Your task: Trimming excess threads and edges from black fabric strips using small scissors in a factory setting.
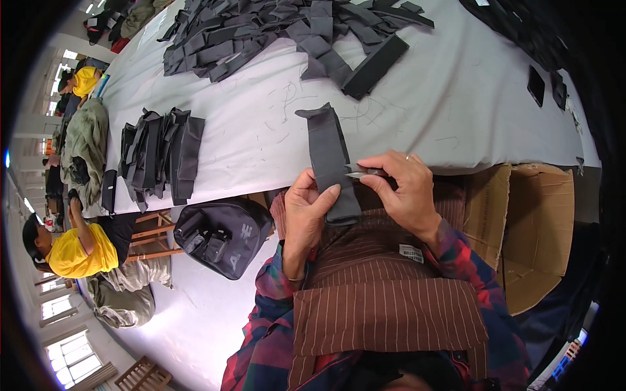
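Note:
My left hand [310, 205] grips a folded dark grey fabric piece [328, 144], thumb on top, near its lower end. The piece is long and narrow, and its far end lies over the white table edge area. In my right hand [407, 192] is a pair of small thread snips [357, 173], pinched between thumb and fingers. Their pale metal tips reach the right edge of the fabric piece. Most of the snips' body is hidden by my fingers.
A heap of similar grey pieces [241, 36] covers the far part of the white table [261, 124]. At left stands a row of folded pieces [160, 156]. Below are a black bag [244, 244] and a cardboard box [535, 221]. A person in yellow [85, 251] sits at left.

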A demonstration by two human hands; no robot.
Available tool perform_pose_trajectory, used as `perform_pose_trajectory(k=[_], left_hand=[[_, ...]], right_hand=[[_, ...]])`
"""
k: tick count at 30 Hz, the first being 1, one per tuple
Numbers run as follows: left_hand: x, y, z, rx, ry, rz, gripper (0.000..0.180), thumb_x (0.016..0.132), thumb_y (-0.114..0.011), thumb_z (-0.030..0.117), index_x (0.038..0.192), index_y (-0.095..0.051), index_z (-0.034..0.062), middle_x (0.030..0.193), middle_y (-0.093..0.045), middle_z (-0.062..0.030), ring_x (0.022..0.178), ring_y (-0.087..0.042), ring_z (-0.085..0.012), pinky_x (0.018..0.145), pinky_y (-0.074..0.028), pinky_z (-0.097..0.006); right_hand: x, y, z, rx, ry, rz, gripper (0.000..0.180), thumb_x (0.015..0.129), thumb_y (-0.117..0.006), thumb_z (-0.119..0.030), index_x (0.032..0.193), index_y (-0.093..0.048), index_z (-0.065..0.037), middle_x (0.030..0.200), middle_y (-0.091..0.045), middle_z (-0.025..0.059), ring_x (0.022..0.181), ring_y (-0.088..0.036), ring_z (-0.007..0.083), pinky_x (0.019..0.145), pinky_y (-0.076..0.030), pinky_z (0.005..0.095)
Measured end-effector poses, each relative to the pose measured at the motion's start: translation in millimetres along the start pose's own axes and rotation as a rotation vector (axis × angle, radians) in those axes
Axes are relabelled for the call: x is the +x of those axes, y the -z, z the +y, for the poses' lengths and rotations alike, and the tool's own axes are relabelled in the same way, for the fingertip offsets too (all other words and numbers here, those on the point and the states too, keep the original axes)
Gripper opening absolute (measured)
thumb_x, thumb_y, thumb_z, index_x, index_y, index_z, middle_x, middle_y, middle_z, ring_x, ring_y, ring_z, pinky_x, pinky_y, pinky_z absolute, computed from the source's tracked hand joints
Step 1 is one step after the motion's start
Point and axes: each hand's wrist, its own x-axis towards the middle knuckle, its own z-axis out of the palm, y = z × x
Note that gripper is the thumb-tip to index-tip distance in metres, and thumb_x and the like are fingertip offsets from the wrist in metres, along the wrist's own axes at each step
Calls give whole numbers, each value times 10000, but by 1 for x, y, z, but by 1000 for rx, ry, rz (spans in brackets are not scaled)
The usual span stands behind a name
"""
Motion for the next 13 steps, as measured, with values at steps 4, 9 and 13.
perform_pose_trajectory(k=[4, 9, 13], left_hand=[[-1, -2, 2, -4, 15, -5, 216, 857, -604, -68, 1062, -557, -18, 1025, -637, -81, 882, -610, -101, 788, -508, -231], [-2, 1, 2, -1, 22, -25, 202, 853, -606, -73, 1045, -572, -20, 1018, -639, -78, 871, -609, -96, 781, -508, -225], [-1, 0, 2, 106, -41, -55, 244, 847, -619, -69, 1080, -580, -8, 1014, -642, -48, 865, -606, -91, 795, -503, -222]], right_hand=[[0, -3, 1, -72, 96, 64, 175, 763, -728, -159, 914, -671, -95, 741, -611, 34, 639, -550, 223, 612, -373, 326], [1, -3, 5, -164, 191, 124, 142, 745, -741, -192, 836, -654, -128, 684, -577, -7, 613, -533, 200, 580, -346, 339], [3, 1, 2, -5, 113, 44, 111, 752, -738, -166, 816, -654, -129, 683, -591, -17, 615, -544, 179, 584, -350, 328]])
